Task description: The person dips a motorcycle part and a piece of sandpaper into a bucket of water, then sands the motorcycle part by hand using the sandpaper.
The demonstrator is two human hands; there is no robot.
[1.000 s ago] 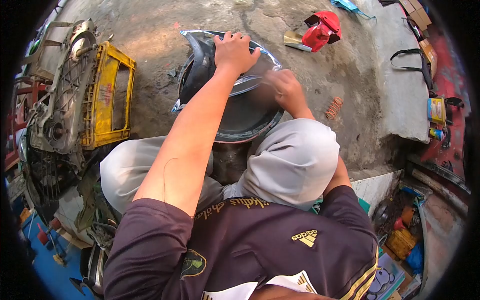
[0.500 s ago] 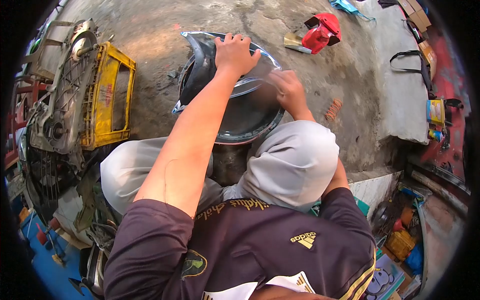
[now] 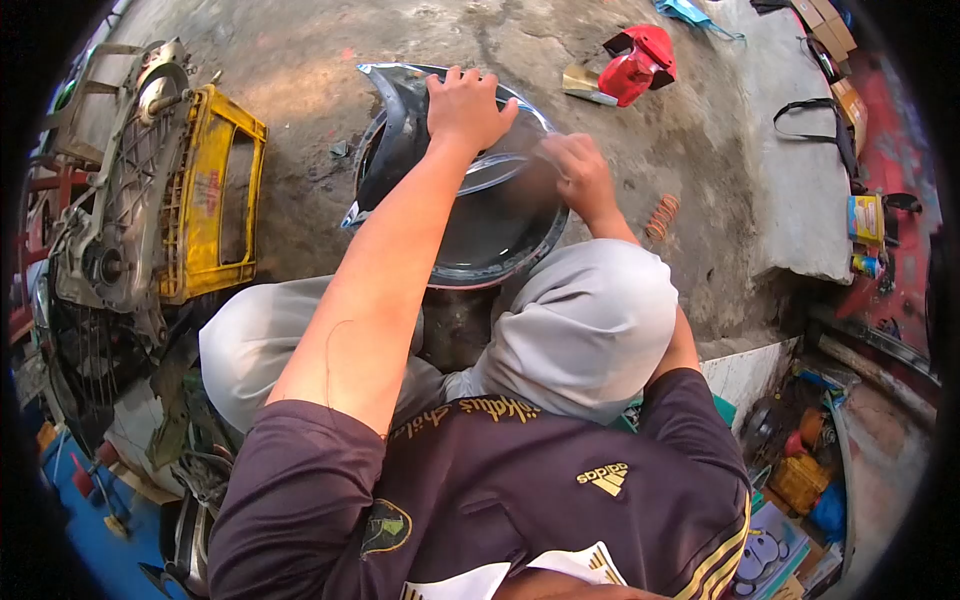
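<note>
A curved, glossy black body panel (image 3: 393,150) with pointed ends rests over a round black basin (image 3: 535,262) between my knees. My left hand (image 3: 468,112) grips the panel from above, its fingers over the far edge and the thumb pointing right. At the panel's right end is my right hand (image 3: 580,172), fingers curled together and slightly smeared by motion. Whatever is under those fingertips is hidden. Dark liquid seems to fill the basin, whose near rim sits close to my legs.
A yellow crate (image 3: 215,190) stands left beside a metal engine casing (image 3: 105,220). On the concrete floor lie a red plastic part (image 3: 638,68) and an orange coil spring (image 3: 662,217). To the right runs a raised concrete ledge (image 3: 795,190) with a black strap (image 3: 808,120).
My right hand has shifted slightly up and right at the panel's end. My left hand keeps its grip, and the panel stays in about the same place.
</note>
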